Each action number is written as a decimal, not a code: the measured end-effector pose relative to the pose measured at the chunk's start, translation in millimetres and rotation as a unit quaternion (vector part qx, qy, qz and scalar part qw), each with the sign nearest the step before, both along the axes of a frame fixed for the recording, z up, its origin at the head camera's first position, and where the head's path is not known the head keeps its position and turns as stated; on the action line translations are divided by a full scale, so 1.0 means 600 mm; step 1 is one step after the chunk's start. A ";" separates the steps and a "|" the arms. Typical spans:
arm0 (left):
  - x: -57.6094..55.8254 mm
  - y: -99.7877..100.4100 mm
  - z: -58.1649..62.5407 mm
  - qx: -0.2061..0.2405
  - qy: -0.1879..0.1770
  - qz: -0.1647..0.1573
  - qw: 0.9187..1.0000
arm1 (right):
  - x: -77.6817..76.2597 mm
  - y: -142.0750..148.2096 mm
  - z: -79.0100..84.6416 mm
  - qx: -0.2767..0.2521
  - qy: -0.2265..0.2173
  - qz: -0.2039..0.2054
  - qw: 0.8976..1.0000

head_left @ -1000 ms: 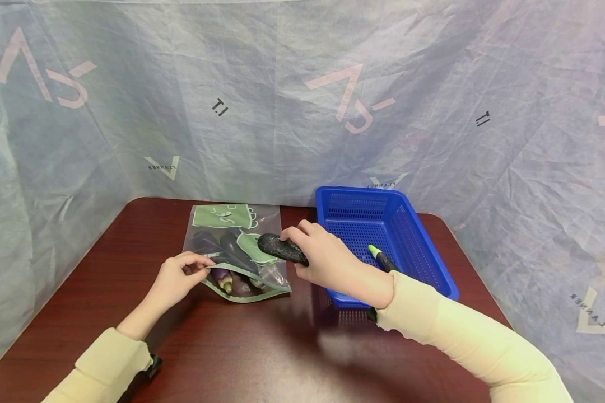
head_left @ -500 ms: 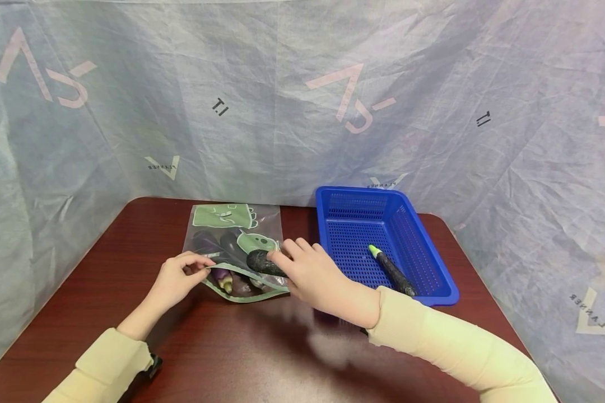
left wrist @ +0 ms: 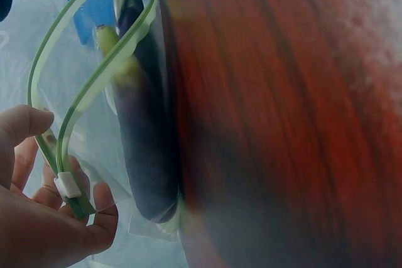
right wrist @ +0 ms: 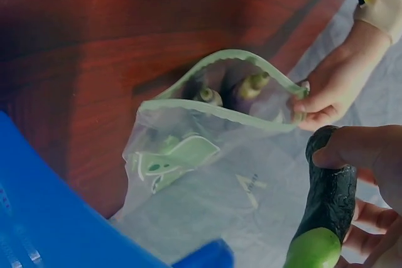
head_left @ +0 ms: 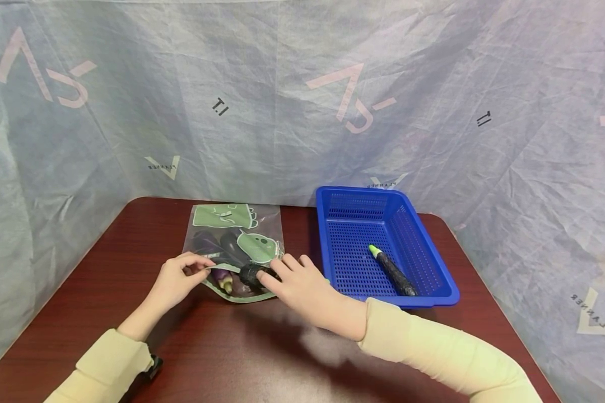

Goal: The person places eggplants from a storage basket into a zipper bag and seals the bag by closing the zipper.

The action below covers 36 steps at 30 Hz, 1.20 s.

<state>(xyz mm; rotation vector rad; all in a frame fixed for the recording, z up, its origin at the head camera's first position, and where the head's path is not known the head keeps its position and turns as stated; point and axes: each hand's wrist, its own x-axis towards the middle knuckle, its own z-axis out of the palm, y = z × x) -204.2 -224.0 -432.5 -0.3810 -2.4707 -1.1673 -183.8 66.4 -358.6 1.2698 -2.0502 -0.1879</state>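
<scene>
My left hand (head_left: 184, 277) pinches the left corner of a clear zip bag (head_left: 268, 217) with green prints, beside its white slider (left wrist: 68, 184). The bag lies on the table with its mouth gaping toward me. Inside are purple eggplants (left wrist: 147, 149), their stem ends near the mouth. In my right hand (head_left: 307, 294) is a dark, wrinkled cucumber-like vegetable (right wrist: 330, 192) with a bright green end. Thumb and fingers grip it from opposite sides. Its dark end overlaps the bag's mouth in the head view, and the hand covers much of its length there.
A blue perforated basket (head_left: 325, 240) stands right of the bag. In it lies a second dark vegetable (head_left: 394, 273) with a light green tip. The reddish-brown table (head_left: 222, 358) ends at a hanging grey cloth (head_left: 277, 140) behind.
My right hand has moved left and toward me with the dark vegetable, from above the bag's right side down to its mouth. My left hand has stayed at the corner.
</scene>
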 end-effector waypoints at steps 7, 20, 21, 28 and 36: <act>0.008 0.006 0.005 0.000 0.002 0.010 1.000 | 0.002 -0.006 -0.019 -0.023 0.030 0.047 0.998; 0.005 0.004 0.001 0.000 -0.002 0.004 1.000 | 0.000 -0.011 -0.076 0.045 -0.010 0.021 0.999; 0.004 0.003 0.000 0.001 -0.002 0.002 1.000 | 0.000 -0.011 -0.078 0.049 -0.011 0.018 0.999; 0.000 0.001 -0.003 0.005 -0.004 0.001 1.000 | -0.004 -0.017 -0.097 0.048 0.007 0.015 0.999; 0.014 0.015 0.019 0.007 0.001 0.008 1.000 | -0.012 -0.020 -0.112 0.058 0.054 0.017 0.997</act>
